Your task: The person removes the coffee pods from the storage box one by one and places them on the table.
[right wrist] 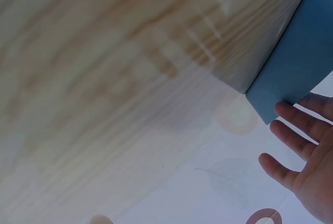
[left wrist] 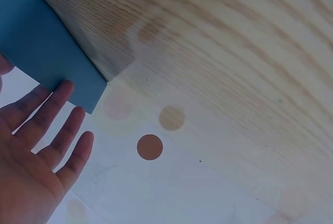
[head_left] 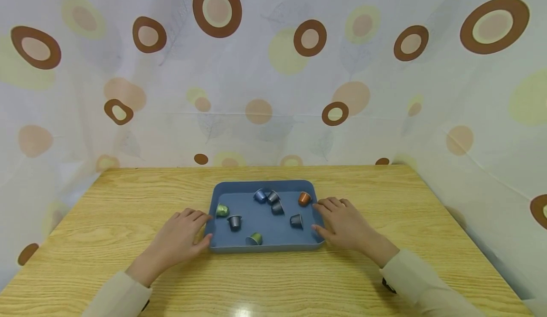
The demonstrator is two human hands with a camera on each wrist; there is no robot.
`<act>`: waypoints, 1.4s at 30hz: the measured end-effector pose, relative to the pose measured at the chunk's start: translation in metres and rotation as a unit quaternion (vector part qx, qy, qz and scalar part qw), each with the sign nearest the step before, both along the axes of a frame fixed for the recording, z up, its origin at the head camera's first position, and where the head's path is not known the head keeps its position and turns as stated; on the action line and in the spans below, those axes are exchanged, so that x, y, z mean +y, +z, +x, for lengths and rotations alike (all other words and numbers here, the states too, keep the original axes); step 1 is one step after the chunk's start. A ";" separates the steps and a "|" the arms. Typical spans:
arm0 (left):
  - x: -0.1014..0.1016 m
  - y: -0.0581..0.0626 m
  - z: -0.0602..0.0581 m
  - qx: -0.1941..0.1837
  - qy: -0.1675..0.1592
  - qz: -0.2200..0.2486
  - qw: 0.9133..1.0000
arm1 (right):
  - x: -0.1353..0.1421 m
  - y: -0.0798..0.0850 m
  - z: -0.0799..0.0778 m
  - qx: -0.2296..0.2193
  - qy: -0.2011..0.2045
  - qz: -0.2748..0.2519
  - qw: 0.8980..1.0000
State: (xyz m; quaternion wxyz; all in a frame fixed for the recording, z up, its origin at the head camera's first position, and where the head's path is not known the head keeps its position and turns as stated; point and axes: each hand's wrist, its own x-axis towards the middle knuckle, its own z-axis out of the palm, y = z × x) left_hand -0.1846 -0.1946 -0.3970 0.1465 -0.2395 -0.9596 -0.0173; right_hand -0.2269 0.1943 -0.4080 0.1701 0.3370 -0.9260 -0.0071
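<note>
A shallow blue tray (head_left: 266,248) sits on the table and holds several coffee capsules. Two are green, one (head_left: 222,210) at the left and one (head_left: 255,239) by the near wall. An orange capsule (head_left: 304,199) lies at the far right, a blue capsule (head_left: 260,195) near the far wall. The others, such as this capsule (head_left: 234,222), are dark grey. My left hand (head_left: 181,236) touches the tray's left side, thumb and a fingertip over the rim. Opposite it, my right hand (head_left: 346,224) touches the right side likewise. Both wrist views show fairly straight fingers against the outer wall.
The wooden table (head_left: 273,284) extends around the tray on every side. Behind it and along both sides hangs a white cloth (head_left: 256,79) printed with brown rings and pale spots. Light sleeves (head_left: 121,298) cover both forearms.
</note>
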 end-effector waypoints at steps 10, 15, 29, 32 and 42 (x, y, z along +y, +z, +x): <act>-0.003 -0.001 0.001 0.006 -0.002 0.004 1.000 | -0.001 -0.002 0.001 0.001 0.007 -0.014 1.000; -0.002 0.000 0.002 0.005 -0.003 0.007 1.000 | -0.001 0.000 0.002 -0.002 0.003 -0.012 1.000; -0.001 -0.002 -0.003 -0.003 0.017 0.023 1.000 | -0.002 0.003 -0.001 0.017 0.001 -0.013 1.000; 0.000 -0.003 -0.005 -0.001 0.023 0.023 0.999 | -0.002 0.005 -0.003 0.022 0.001 -0.011 1.000; 0.003 -0.007 -0.014 0.007 0.037 0.034 0.999 | -0.007 0.011 -0.009 0.035 0.017 -0.017 0.999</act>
